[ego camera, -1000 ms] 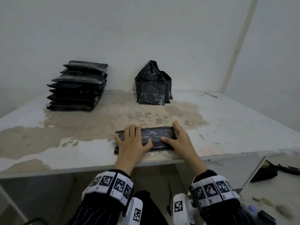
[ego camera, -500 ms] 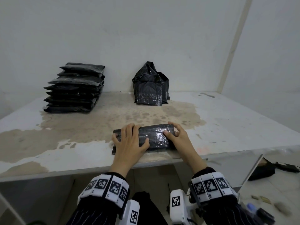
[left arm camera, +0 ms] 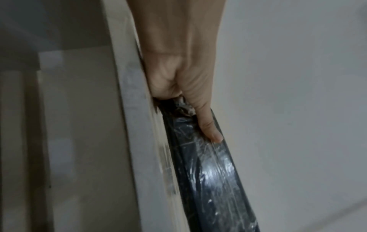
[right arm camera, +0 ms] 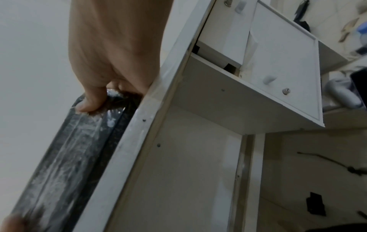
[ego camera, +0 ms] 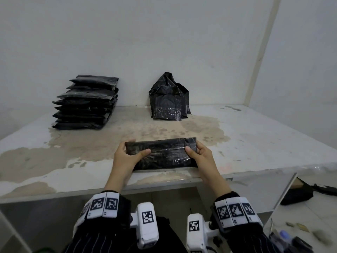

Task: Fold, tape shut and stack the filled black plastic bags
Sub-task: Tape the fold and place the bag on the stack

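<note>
A folded, taped black bag (ego camera: 165,153) is tilted up at the near edge of the table, its lower edge near the tabletop. My left hand (ego camera: 127,154) grips its left end, thumb on the near face. My right hand (ego camera: 197,152) grips the right end the same way. The left wrist view shows the thumb (left arm camera: 208,125) pressed on the glossy taped bag (left arm camera: 210,175). In the right wrist view the thumb (right arm camera: 91,100) pinches the bag (right arm camera: 65,157) at its end. A stack of folded bags (ego camera: 85,105) lies at the back left.
Unfolded filled black bags (ego camera: 168,99) stand upright at the back middle against the wall. The worn white table (ego camera: 255,143) ends just in front of my hands. An open cabinet door (right arm camera: 284,62) and clutter on the floor lie to the lower right.
The bag lay flat under my pressing hands; both hands have since gripped its ends and tipped it up off the table.
</note>
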